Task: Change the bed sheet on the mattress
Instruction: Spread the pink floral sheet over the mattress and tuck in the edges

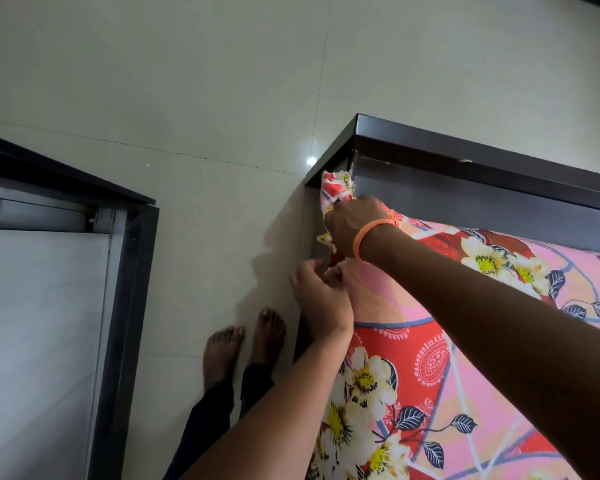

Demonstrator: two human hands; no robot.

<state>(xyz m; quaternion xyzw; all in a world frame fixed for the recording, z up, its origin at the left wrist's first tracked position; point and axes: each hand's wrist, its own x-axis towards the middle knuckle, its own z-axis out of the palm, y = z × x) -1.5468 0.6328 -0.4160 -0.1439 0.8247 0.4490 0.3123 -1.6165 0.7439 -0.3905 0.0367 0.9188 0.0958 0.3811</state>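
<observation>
Forearms: 2 bare arms enter from the lower right of the frame and reach up toward the middle.
Feet: 2 bare feet (243, 344) stand on the pale tiled floor (194, 98) at lower centre, just beside the bed's edge.
Bed sheet (426, 386): floral, in red, pink and white, it covers the mattress across the lower right; its corner is bunched up at the frame's centre, against the bed's corner. The mattress itself is hidden under the cloth.
Left hand (321, 296): just below centre, fingers curled and pinching the sheet's edge at the corner.
Right hand (355, 225): directly above the left, an orange wristband (371, 233) on the wrist, fingers closed around the bunched corner of cloth that sticks up past the knuckles.
Headboard (482, 178): dark wood, running from centre to the right edge, touching the raised corner.
Door frame (129, 289): dark, on the left side, well apart from the bed.
Step, as judged: working the sheet's corner at the head of the bed; whether it goes on or comes off cannot be told.
Risk: the frayed-looking corner may tear if pulled hard against the wood; fingers may be pinched between mattress and headboard; a loose tuck would let the corner spring free.
</observation>
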